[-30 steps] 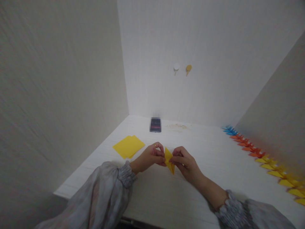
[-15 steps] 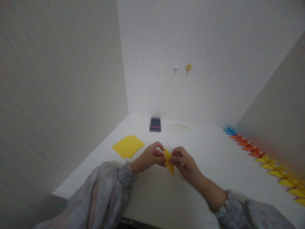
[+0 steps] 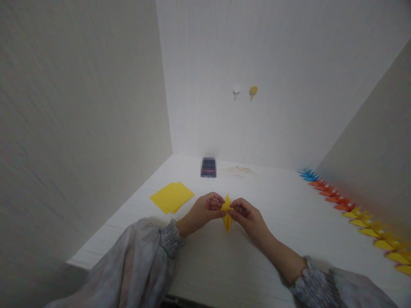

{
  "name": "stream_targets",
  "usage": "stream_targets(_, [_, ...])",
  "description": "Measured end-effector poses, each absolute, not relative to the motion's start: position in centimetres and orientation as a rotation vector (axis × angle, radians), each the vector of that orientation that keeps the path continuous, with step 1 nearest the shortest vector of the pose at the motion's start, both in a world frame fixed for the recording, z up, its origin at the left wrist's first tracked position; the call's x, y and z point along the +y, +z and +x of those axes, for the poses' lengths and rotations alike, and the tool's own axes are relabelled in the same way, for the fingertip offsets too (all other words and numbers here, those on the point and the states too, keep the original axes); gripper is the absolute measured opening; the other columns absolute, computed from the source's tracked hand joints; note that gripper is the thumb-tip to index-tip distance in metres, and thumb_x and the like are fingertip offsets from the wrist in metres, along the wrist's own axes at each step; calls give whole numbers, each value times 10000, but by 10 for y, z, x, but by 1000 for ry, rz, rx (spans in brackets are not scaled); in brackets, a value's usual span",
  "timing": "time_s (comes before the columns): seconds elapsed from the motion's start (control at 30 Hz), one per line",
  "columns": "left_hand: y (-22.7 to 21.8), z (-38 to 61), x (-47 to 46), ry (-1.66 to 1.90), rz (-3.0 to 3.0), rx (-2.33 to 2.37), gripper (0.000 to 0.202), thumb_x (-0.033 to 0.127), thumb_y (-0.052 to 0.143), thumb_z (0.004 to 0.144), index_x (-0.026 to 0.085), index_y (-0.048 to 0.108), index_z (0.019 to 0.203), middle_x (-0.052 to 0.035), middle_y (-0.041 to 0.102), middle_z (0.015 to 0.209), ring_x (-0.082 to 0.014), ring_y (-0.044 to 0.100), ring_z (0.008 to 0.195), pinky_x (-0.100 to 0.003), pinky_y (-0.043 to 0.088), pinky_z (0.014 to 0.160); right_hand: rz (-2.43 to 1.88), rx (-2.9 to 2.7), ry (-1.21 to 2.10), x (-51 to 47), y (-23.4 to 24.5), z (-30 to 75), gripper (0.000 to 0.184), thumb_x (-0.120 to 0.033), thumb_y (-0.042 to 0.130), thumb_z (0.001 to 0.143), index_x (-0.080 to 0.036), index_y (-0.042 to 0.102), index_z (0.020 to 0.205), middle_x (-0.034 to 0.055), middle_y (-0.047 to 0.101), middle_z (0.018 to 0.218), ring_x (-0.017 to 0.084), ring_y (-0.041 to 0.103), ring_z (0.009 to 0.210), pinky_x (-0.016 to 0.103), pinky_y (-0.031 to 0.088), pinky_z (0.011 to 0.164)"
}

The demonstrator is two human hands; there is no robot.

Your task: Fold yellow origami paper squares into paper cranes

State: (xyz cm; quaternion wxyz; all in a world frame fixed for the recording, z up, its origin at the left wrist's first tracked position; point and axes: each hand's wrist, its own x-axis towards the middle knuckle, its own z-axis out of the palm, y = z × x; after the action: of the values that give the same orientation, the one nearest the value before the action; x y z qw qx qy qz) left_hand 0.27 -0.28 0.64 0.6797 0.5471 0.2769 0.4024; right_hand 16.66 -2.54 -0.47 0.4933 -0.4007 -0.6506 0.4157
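Note:
Between both hands, above the white table, is a folded yellow origami paper (image 3: pixel 227 220), narrow and diamond-shaped, with one point up and a creased point down. My left hand (image 3: pixel 208 208) pinches its left edge near the middle; a ring shows on one finger. From the other side my right hand (image 3: pixel 247 212) grips the right edge, thumb and fingers closed on it. The fingertips cover part of the paper's middle. Left of my left hand lie flat yellow paper sheets (image 3: pixel 171 197), overlapping one another.
Along the right wall runs a row of folded paper cranes: blue ones (image 3: pixel 308 174), red-orange ones (image 3: pixel 332 193) and yellow ones (image 3: pixel 379 236). A dark blurred box (image 3: pixel 208 167) stands at the back. Two hooks, one white (image 3: pixel 236 90), one gold (image 3: pixel 253 90), hang on the back wall.
The folded yellow paper has turned from a slant to nearly upright, and its middle now bulges toward me. Both hands stay on it with slightly shifted fingers.

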Motion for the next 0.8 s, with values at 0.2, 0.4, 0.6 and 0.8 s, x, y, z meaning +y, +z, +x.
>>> stream_targets(0.2, [3,1,-2,893,1243,607,312,240,662,623,153,461,845,-25,650,725,-156,622,694,-317,477,689,-919,-1412,1194,-27,-6,163,234,-342,583,704,-200,414,782,-53,502,576,83,486,469,214,390,443])
stream_targets(0.4, [4,1,-3,935,1231,614,239,241,655,624,146,496,775,16,608,613,-116,592,598,-290,489,634,-922,-1468,1156,-30,-5,163,177,-327,556,731,-192,442,737,-55,496,560,77,480,459,205,374,433])
stream_targets(0.6, [9,0,-6,860,1256,734,140,210,620,634,104,623,726,-44,646,712,-141,606,677,-292,480,695,-949,-1512,1199,-26,-7,169,171,-317,584,707,-176,583,804,-16,566,613,90,508,523,235,422,514])
stream_targets(0.8, [10,-1,-7,833,1117,670,142,147,598,625,92,645,747,-73,660,762,-167,614,711,-324,482,722,-863,-1546,1334,-24,-6,176,213,-266,627,677,-191,601,875,-3,586,705,99,532,610,243,428,568])
